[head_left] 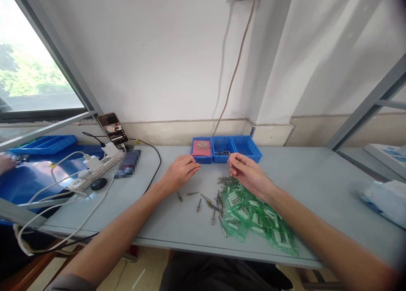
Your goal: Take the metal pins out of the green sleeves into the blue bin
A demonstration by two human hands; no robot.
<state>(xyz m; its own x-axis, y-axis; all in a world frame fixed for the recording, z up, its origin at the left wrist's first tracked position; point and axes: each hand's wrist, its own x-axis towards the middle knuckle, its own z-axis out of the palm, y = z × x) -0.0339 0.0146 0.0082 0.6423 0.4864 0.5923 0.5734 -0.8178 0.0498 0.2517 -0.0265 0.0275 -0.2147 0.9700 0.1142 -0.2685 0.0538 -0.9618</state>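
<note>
My right hand (249, 172) pinches a small metal rivet-like pin (229, 153) between thumb and fingertips, mostly hidden, at the front of the middle blue bin (223, 159). More such pins lie inside that bin. Left of it, my left hand (182, 172) hovers over the table with fingers curled together; what they hold, if anything, is hidden. Loose metal pins (209, 203) with thicker collars are scattered between my hands. Beneath my right hand and forearm spreads a pile of green plastic bags (253, 215) with white labels and pins inside.
A red packet (201, 147) lies in the left blue bin; another blue bin (245, 147) adjoins on the right. At left are a propped phone (112, 129), a power strip (91, 172) and cables. Another person's hand (6, 162) shows at the far left.
</note>
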